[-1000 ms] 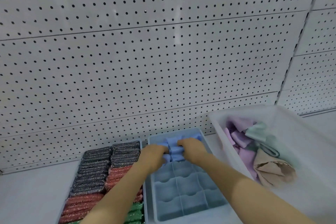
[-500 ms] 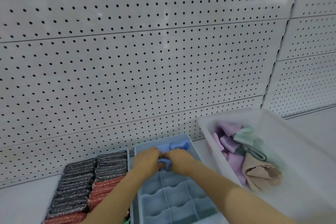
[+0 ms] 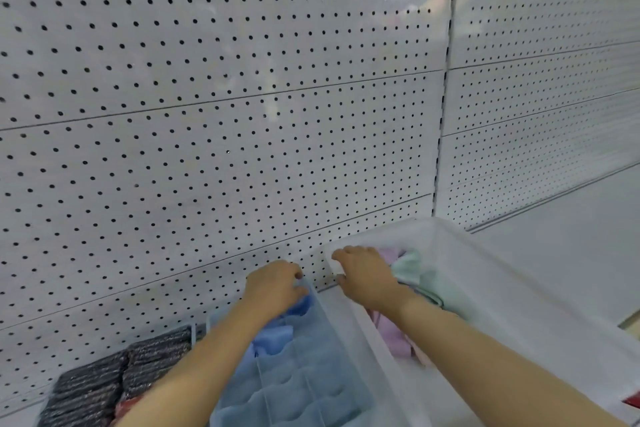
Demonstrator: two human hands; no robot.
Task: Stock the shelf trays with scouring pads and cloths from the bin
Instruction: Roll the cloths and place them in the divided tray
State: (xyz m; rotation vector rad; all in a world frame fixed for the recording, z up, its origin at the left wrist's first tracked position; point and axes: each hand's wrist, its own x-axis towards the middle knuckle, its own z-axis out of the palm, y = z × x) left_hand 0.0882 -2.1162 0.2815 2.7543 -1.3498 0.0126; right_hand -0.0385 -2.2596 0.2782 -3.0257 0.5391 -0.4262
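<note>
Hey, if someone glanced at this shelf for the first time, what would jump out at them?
Probably the big white pegboard wall filling most of the view. Below it, the left hand presses into blue cloths at the back of the blue divided tray, while the right hand reaches over the clear bin of pastel cloths. Dark scouring pads sit at lower left.

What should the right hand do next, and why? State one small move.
Probably lower the right hand into the translucent plastic bin and pinch the mint-green cloth just beside its fingers. It hovers there holding nothing, while the left hand rests on blue cloths at the back of the blue divided tray, whose nearer compartments look unfilled.
</note>
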